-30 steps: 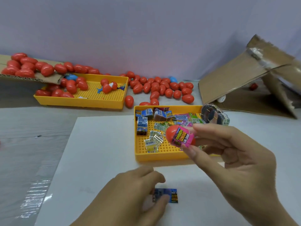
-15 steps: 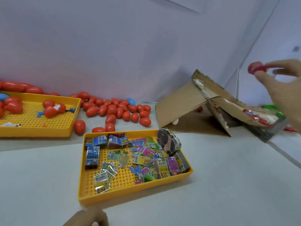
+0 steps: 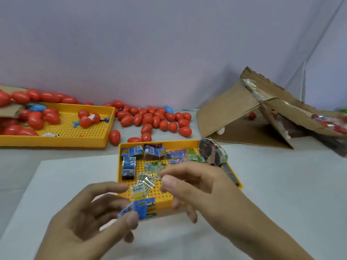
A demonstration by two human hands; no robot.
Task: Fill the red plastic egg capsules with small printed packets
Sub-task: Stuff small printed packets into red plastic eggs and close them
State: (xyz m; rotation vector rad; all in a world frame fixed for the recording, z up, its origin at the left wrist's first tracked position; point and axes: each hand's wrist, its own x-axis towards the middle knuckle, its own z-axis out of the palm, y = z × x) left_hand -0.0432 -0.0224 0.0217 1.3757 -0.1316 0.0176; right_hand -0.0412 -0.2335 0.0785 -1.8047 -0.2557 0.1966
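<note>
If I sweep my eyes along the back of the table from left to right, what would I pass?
Yellow tray with red eggs → loose cluster of red eggs → one blue egg among them → leaning cardboard sheet → torn cardboard box at far right.

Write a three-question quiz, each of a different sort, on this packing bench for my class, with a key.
1. True or false: the left hand pinches a blue printed packet.
2. The right hand is over: A) the tray of packets B) the tray of red eggs C) the cardboard box.
3. Fill in: the loose red egg capsules lie on the table, ____ the wall.

Key: 1 true; 2 A; 3 against.
</note>
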